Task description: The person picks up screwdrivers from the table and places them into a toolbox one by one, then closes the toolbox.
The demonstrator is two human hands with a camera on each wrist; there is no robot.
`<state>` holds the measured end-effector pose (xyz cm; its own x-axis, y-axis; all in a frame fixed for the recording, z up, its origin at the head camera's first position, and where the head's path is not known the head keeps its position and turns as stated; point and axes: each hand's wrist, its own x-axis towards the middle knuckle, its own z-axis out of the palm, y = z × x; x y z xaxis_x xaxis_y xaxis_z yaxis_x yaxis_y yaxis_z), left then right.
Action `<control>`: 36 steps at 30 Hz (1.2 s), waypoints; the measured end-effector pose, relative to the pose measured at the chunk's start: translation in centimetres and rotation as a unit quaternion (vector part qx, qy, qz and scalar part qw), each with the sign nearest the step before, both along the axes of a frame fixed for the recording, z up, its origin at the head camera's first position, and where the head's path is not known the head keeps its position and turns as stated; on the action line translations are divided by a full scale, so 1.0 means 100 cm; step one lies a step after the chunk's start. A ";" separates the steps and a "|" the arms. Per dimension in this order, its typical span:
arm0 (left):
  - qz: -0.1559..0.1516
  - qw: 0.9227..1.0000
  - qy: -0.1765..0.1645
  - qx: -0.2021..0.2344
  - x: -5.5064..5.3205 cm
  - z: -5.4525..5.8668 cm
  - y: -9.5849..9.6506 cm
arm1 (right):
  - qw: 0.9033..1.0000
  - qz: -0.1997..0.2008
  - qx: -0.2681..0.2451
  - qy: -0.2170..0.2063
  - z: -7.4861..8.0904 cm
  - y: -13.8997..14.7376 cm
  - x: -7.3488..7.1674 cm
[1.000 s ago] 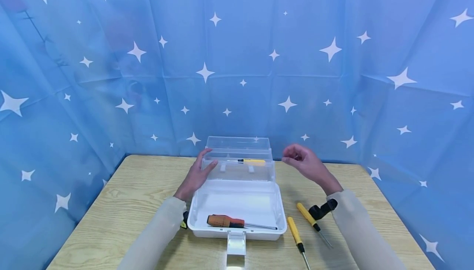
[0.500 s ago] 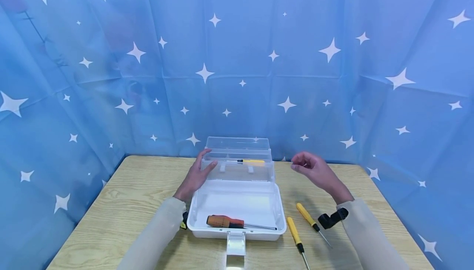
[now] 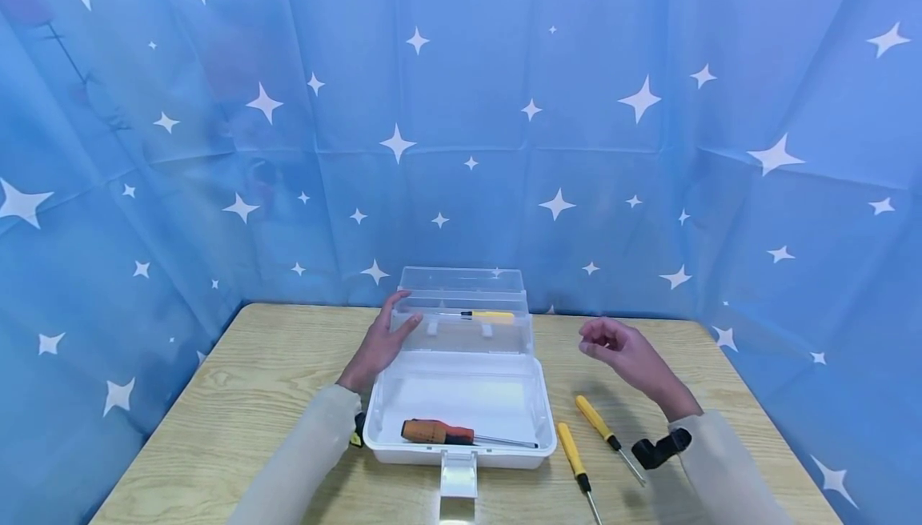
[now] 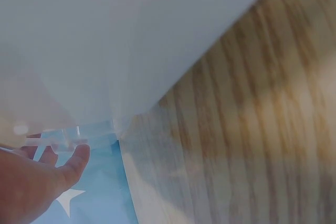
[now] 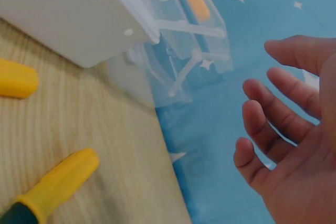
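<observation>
Nearest the person, on the near side of both hands, the latch (image 3: 458, 474) is hanging down the front of the white toolbox (image 3: 549, 433). To the near side of the right hand (image 3: 637, 361), the first yellow screwdriver (image 3: 576, 461) is lying on the table (image 3: 274, 365), its handle end pointing away from the person and its blade running towards them, slightly rightward and out of view. Beside it, closer to that hand, the second yellow screwdriver (image 3: 609, 435) is lying on a stronger slant, likewise handle away, blade towards the person.

Inside the toolbox, nearer the person than either hand, the orange screwdriver (image 3: 461, 434) is lying crosswise along the front wall, handle to the left and blade to the right; faint marks on its handle are too small to read.

Farther off, the right hand is hovering above the table, fingers loosely bent, gripping nothing. The left hand (image 3: 379, 341) is holding the left end of the clear tray (image 3: 471, 339), thumb and fingers parted around it. To that hand's right, the tray screwdriver (image 3: 491, 317) is lying crosswise, yellow handle to the right, shaft pointing towards the left hand. Beyond both hands, the clear lid (image 3: 464, 278) is standing before the star-patterned curtain (image 3: 461, 109).
</observation>
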<state>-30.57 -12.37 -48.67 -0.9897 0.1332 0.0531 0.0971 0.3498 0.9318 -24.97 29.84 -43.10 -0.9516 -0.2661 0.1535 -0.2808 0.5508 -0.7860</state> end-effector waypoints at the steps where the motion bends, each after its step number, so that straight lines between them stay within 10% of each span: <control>1: -0.001 1.000 0.001 0.001 0.000 0.000 0.000 | 1.000 0.000 -0.003 -0.003 -0.002 0.001 0.001; 36: -0.003 1.000 0.010 0.002 0.001 0.000 -0.001 | 0.988 -0.015 -0.068 -0.139 -0.057 0.037 0.028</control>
